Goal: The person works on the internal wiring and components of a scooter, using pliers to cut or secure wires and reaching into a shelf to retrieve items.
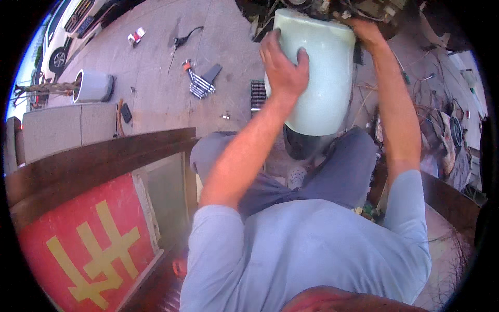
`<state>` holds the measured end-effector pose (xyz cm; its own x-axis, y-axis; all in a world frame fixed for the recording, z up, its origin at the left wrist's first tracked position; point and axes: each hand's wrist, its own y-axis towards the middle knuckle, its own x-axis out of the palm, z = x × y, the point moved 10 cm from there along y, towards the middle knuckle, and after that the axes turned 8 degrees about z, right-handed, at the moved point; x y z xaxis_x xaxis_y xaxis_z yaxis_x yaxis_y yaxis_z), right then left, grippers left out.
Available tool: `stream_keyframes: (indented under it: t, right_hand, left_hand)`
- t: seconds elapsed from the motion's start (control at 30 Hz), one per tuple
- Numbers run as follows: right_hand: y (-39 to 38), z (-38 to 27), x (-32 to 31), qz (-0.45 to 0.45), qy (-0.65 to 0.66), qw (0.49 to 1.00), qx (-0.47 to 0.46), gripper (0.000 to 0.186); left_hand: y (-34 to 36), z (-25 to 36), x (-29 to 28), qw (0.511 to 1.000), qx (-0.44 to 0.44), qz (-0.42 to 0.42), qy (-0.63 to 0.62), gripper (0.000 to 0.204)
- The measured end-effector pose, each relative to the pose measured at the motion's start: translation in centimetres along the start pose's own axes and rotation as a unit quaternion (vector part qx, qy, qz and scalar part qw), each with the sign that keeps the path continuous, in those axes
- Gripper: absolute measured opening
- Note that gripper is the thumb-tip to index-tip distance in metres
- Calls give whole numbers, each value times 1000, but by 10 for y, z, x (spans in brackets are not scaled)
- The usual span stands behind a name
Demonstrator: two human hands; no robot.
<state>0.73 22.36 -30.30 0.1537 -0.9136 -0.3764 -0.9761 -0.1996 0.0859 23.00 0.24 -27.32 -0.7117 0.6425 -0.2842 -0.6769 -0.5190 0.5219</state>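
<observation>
Step in hand, as I judge it: steadying the pale green panel (322, 86) while working at its top end. Left hand (286, 70) is on the panel's upper left edge, fingers wrapped along that side, thumb on the front face; reads as a hold. Right hand (364, 32) is at the panel's upper right corner, reaching in by the dark machinery (307, 4); fingertips partly hidden, can't tell if they grip, pinch or just touch.

Next move seems to call for keeping the panel steady with the left and getting the right fingers squarely on whatever sits at that corner. Can't tell whether the panel is fixed or loose.

Panel position: stands lengthwise in front of the person, between the two arms, top end against the machinery, rounded lower end above a black part (302, 144) between the knees. Left fingers touching it; right fingers at or just beside its top edge.

Paved ground (150, 99): socket tray (258, 93) just beside the panel's left edge, wrenches (200, 86) further left, black cable piece (182, 40) beyond those. Ground's right side: tangled wires and scrap (442, 130), kind too blurred to tell.
</observation>
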Motion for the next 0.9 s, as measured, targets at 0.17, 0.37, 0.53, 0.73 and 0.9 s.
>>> stream_keyframes:
  t: [0.17,0.37,0.53,0.73,0.9]
  right_hand:
    - [-4,12,-11,25,-74,997,-1,57]
    - [-16,1,-15,55,-69,995,43,63]
    - [-49,-6,-54,124,-22,991,52,65]
    - [-76,-4,-50,248,124,949,150,55]
    - [-105,20,20,380,239,851,272,42]
  left_hand:
    - [56,-90,-65,988,-114,-97,42,52]
    - [22,-293,-195,945,-268,-150,115,42]
    - [-146,-440,-148,865,-308,-298,262,37]
    - [-259,-526,-97,822,-316,-332,338,37]
    - [-303,-551,-112,771,-266,-421,397,33]
